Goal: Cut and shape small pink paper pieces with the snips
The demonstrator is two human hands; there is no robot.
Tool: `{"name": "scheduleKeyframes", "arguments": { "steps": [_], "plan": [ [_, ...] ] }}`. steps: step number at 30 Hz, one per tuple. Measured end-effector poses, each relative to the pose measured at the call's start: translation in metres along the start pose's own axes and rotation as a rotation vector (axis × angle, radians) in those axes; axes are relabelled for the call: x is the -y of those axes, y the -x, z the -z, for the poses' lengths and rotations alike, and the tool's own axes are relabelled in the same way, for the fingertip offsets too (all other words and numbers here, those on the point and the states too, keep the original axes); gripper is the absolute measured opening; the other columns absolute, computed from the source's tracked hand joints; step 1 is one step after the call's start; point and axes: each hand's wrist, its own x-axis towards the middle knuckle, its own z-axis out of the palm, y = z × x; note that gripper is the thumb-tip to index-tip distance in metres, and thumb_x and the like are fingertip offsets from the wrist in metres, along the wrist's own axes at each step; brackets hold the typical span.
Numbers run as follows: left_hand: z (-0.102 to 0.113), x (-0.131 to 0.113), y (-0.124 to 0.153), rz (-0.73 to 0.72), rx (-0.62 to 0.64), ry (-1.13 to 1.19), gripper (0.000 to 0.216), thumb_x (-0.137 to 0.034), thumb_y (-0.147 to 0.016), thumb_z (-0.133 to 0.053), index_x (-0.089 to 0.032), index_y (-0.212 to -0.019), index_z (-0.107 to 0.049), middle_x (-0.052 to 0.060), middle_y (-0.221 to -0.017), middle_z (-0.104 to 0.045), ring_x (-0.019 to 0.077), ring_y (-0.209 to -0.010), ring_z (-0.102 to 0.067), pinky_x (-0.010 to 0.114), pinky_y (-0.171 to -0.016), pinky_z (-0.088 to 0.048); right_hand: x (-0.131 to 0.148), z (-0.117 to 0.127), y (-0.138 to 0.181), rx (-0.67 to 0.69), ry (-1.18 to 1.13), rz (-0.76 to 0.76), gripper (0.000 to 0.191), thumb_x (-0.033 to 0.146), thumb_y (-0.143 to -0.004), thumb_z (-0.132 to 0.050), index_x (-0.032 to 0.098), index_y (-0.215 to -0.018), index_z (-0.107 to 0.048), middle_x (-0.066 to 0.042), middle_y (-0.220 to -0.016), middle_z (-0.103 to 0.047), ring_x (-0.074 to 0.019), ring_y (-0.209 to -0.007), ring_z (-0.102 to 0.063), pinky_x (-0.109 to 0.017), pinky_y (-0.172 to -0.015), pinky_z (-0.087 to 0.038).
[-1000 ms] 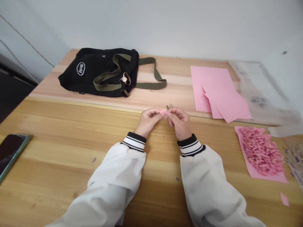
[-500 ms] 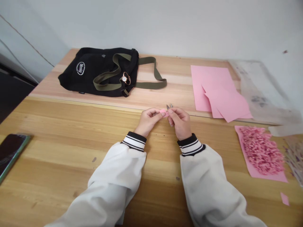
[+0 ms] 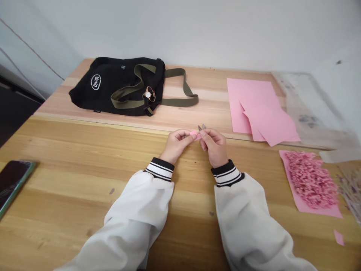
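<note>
Between my two hands, over the middle of the table, is a small pink paper strip [image 3: 193, 133]. The fingers of my left hand [image 3: 178, 143] are closed on its left end, thumb on top. My right hand [image 3: 214, 145] pinches its other end between thumb and forefinger. Two pointed metal tips, which look like small scissors [image 3: 200, 128], stick out beyond my right fingers, slightly apart. The rest of that tool is hidden by the hand, which seems to carry it as well.
Pink paper sheets [image 3: 254, 99] overlap at the back right. Nearer, a heap of curled pink paper pieces [image 3: 313, 180] lies on a pink sheet, beside clear plastic [image 3: 324, 120]. A black bag [image 3: 118, 84] with a watch [image 3: 148, 94] is behind; a phone [image 3: 14, 182] lies left.
</note>
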Motion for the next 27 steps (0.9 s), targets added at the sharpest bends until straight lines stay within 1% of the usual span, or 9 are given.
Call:
{"name": "scheduleKeyframes", "arguments": {
  "steps": [8,13,20,27],
  "plan": [
    [-0.0001,0.0005,0.0000,0.002,0.004,0.000,0.032,-0.041,-0.053,-0.082,-0.015,-0.059,-0.063,-0.003,-0.059,-0.060,0.0080,-0.059,-0.050,0.025,-0.067,-0.043,-0.0022,0.0008,-0.0004,0.005,0.010,0.010,0.038,0.056,-0.070,-0.069,0.020,-0.068,-0.057,0.008,-0.040,-0.041,-0.0059,-0.036,-0.033,-0.024,-0.039,-0.025],
    [0.0003,0.0005,0.0000,-0.003,0.013,0.000,0.033,-0.042,-0.053,-0.082,-0.016,-0.058,-0.062,-0.003,-0.058,-0.059,0.0081,-0.059,-0.050,0.025,-0.067,-0.044,-0.0014,0.0003,-0.0005,-0.003,-0.005,0.006,0.037,0.055,-0.068,-0.071,0.020,-0.067,-0.058,0.008,-0.039,-0.041,-0.0061,-0.036,-0.033,-0.024,-0.038,-0.024],
    [0.0002,0.0005,0.0002,0.005,0.001,-0.008,0.033,-0.041,-0.053,-0.082,-0.016,-0.059,-0.063,-0.002,-0.060,-0.060,0.0079,-0.058,-0.048,0.025,-0.064,-0.042,-0.0001,-0.0002,-0.0001,-0.013,0.001,-0.009,0.034,0.052,-0.068,-0.071,0.020,-0.066,-0.058,0.008,-0.039,-0.042,-0.0062,-0.036,-0.032,-0.024,-0.038,-0.024],
    [-0.0001,0.0006,0.0000,0.013,0.001,-0.006,0.034,-0.042,-0.052,-0.082,-0.015,-0.058,-0.061,-0.003,-0.058,-0.058,0.0072,-0.057,-0.046,0.024,-0.062,-0.039,-0.0030,0.0011,-0.0001,-0.017,-0.005,0.006,0.036,0.052,-0.069,-0.072,0.019,-0.066,-0.059,0.008,-0.039,-0.042,-0.0055,-0.036,-0.032,-0.023,-0.037,-0.023]
  ]
}}
